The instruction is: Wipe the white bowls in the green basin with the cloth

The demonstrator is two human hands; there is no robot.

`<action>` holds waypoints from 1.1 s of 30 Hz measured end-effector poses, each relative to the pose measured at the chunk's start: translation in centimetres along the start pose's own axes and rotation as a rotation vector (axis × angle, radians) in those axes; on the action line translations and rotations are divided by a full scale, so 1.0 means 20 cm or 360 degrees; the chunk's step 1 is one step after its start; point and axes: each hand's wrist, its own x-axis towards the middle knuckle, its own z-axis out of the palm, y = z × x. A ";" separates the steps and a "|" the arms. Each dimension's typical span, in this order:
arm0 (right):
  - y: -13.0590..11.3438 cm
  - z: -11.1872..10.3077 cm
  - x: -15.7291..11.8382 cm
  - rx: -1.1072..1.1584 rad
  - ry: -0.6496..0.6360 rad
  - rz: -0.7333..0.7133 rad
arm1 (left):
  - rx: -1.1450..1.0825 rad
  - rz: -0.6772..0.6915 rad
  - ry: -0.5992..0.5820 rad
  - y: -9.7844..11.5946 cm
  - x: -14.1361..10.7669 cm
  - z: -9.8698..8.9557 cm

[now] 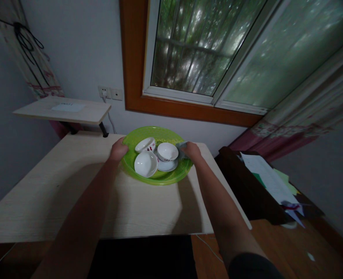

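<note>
A green plastic basin (171, 135) is held by both hands over the pale wooden table (148, 211). My left hand (119, 149) is closed on its left rim. On the opposite side, my right hand (192, 151) grips the rim, with a grey cloth-like item (182, 150) beside its fingers. Inside lie three white bowls: a tilted bowl (145, 144) at the back, a bowl (145, 164) at the front left, and a bowl (167, 151) at the right. Under the right-hand bowl shows a white plate or saucer (168, 166). Whether the basin touches the table cannot be made out.
A small raised shelf (91, 113) with a paper label stands at the table's back left. Wall sockets (110, 93) and a window (194, 50) are behind. To the right, a dark cabinet (232, 170) carries papers (261, 174). Curtains hang on both sides.
</note>
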 end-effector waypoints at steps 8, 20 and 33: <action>0.00 0.01 0.00 -0.0053 -0.0024 -0.0024 | 0.0015 0.0035 -0.0037 -0.02 0.02 0.00; -0.04 0.02 -0.02 -0.0017 0.0078 0.0129 | 0.0055 0.0037 -0.0041 -0.01 0.01 -0.01; 0.00 0.05 0.01 0.0007 0.0035 -0.0002 | 0.0083 0.0010 0.0000 0.00 -0.01 0.00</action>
